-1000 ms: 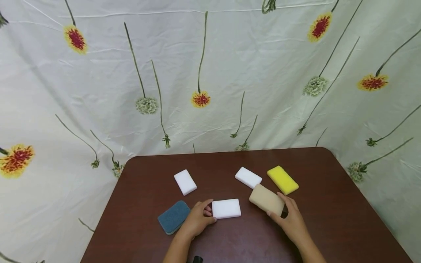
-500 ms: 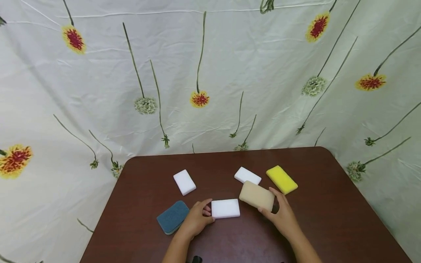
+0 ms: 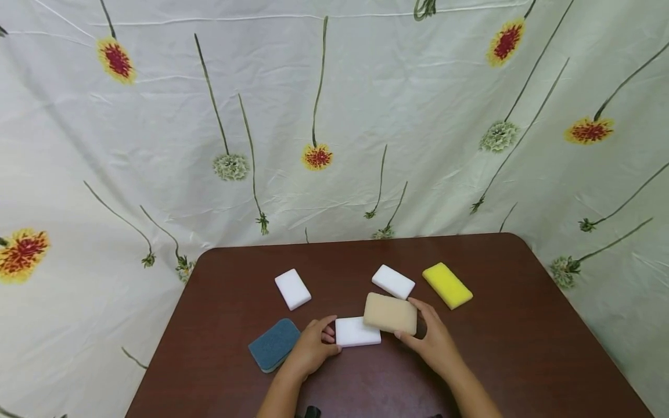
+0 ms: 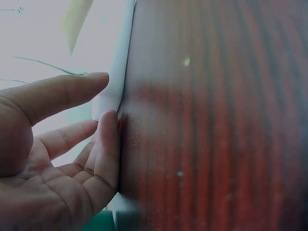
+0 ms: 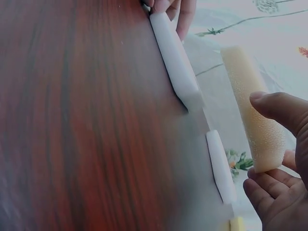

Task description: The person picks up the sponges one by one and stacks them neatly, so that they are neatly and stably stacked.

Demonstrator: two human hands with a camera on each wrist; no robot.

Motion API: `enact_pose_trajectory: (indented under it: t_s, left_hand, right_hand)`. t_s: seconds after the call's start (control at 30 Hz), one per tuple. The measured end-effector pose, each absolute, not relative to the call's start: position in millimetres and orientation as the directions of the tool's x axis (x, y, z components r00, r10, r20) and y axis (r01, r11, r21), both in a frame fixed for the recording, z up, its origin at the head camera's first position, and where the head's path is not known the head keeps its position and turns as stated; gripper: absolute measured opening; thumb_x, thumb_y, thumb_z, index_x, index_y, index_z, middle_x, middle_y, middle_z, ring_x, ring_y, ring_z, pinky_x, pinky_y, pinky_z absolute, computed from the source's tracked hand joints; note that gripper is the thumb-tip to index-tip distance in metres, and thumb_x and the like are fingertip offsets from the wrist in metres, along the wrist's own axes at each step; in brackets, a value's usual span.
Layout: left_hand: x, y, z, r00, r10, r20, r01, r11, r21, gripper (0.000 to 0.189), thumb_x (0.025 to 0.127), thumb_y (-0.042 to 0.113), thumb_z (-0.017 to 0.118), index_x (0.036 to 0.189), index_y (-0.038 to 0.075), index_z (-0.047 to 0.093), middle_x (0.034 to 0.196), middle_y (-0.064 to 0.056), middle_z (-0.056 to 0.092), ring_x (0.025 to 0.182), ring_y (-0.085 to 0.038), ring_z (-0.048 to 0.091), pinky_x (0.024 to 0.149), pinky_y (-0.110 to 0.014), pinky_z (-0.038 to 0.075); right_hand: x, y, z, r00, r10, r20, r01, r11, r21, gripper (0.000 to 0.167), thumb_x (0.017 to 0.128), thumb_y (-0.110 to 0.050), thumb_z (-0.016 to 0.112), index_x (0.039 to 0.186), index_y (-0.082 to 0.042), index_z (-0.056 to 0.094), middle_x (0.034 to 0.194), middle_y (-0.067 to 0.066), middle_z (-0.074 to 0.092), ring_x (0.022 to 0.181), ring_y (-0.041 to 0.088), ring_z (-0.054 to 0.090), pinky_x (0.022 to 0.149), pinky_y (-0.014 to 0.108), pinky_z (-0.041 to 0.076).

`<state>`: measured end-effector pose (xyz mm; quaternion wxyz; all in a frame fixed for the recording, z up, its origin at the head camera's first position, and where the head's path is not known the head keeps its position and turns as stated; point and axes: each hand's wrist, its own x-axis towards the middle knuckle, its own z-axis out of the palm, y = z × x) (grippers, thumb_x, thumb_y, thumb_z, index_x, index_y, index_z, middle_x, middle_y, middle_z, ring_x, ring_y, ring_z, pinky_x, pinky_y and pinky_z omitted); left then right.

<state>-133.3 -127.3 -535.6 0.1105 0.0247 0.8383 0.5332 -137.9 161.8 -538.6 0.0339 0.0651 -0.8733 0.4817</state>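
A beige sponge is raised off the table in my right hand, thumb on the near edge and fingers on the far edge. In the head view its left end overlaps a white sponge lying flat on the table. My left hand holds that white sponge by its left end, with thumb and forefinger at its two corners. The right wrist view shows the beige sponge tilted and well apart from the table, the thumb pressed to one face.
A blue sponge lies left of my left wrist. Farther back are a white sponge at left, another white sponge and a yellow sponge at right. Beyond the brown table hangs a flowered curtain.
My right hand has carried the beige sponge leftward, from beside the yellow sponge to over the white sponge's right end. The left hand has stayed in place.
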Motion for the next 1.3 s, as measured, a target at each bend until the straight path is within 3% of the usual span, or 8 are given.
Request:
enact_pose_trajectory:
  t_s: [0.23,0.73,1.0,1.3]
  left_hand:
    - [-133,-127,-533,-0.975,0.159,-0.152,-0.07,0.432,0.899,0.071,0.076,-0.006,0.08,0.142,-0.003,0.054,0.102,-0.012,0.057,0.09,-0.02,0.06,0.067,-0.02,0.048]
    - [-133,-128,-533,-0.973,0.166,-0.162,-0.08,0.414,0.907,0.068,0.076,-0.003,0.08,0.14,-0.003,0.055,0.103,-0.013,0.057,0.093,-0.021,0.062,0.069,-0.022,0.05]
    - [-134,-129,-535,-0.972,0.169,-0.163,-0.075,0.438,0.896,0.068,0.076,-0.001,0.081,0.14,-0.001,0.055,0.104,-0.012,0.058,0.093,-0.019,0.061,0.07,-0.022,0.05]
    - [-135,-129,-535,-0.969,0.17,-0.179,-0.088,0.442,0.893,0.071,0.077,-0.002,0.081,0.142,-0.003,0.053,0.105,-0.011,0.058,0.094,-0.019,0.061,0.072,-0.023,0.051]
  right_hand:
    - [-137,151,-541,-0.985,-0.117,0.13,-0.173,0.544,-0.821,0.08,0.079,-0.031,0.088,0.147,-0.012,0.05,0.147,0.009,0.053,0.138,0.033,0.051,0.11,0.059,0.041]
    - [-138,132,-543,-0.973,-0.197,0.119,-0.207,0.526,-0.825,0.08,0.077,-0.027,0.09,0.146,-0.014,0.053,0.145,-0.004,0.055,0.134,0.02,0.054,0.11,0.049,0.045]
    - [-139,125,-546,-0.964,-0.235,0.121,-0.226,0.495,-0.839,0.079,0.079,-0.03,0.088,0.147,-0.012,0.052,0.146,0.002,0.054,0.129,0.025,0.058,0.105,0.048,0.049]
    - [-141,119,-546,-0.958,-0.278,0.074,-0.208,0.491,-0.846,0.079,0.08,-0.031,0.086,0.149,-0.015,0.05,0.15,0.0,0.051,0.134,0.025,0.055,0.109,0.048,0.046]
